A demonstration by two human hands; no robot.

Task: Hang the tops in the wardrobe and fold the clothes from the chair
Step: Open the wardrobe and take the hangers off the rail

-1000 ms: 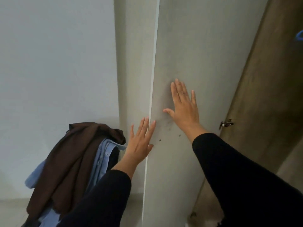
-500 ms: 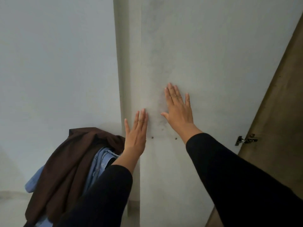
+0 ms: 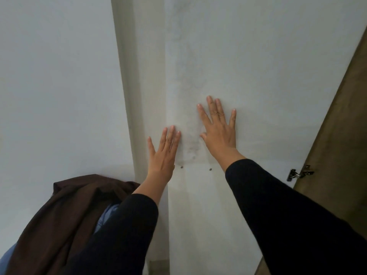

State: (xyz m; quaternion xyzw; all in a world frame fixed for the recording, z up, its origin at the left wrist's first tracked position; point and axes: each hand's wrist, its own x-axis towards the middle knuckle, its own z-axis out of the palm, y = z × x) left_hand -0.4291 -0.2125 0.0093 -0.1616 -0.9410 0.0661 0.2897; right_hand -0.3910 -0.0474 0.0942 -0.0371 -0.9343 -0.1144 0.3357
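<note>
A white wardrobe door point(image 3: 258, 76) fills the middle and right of the view. My right hand point(image 3: 218, 130) lies flat on it with fingers spread. My left hand point(image 3: 163, 153) is open too, palm against the door's left edge where it meets the white frame post point(image 3: 129, 86). Both hands hold nothing. At the lower left a brown garment point(image 3: 65, 211) is draped over a pile, with blue clothes point(image 3: 105, 217) showing under it behind my left sleeve. The chair itself is hidden.
A white wall point(image 3: 55, 86) stands to the left. A brown wooden panel point(image 3: 341, 135) with a metal hinge point(image 3: 299, 172) runs along the right edge. Two small screw heads point(image 3: 181, 166) sit in the door below my hands.
The door has swung leftward and now covers most of the view, hiding the gap at its left edge. Both hands stayed flat on it. The brown panel slid further right.
</note>
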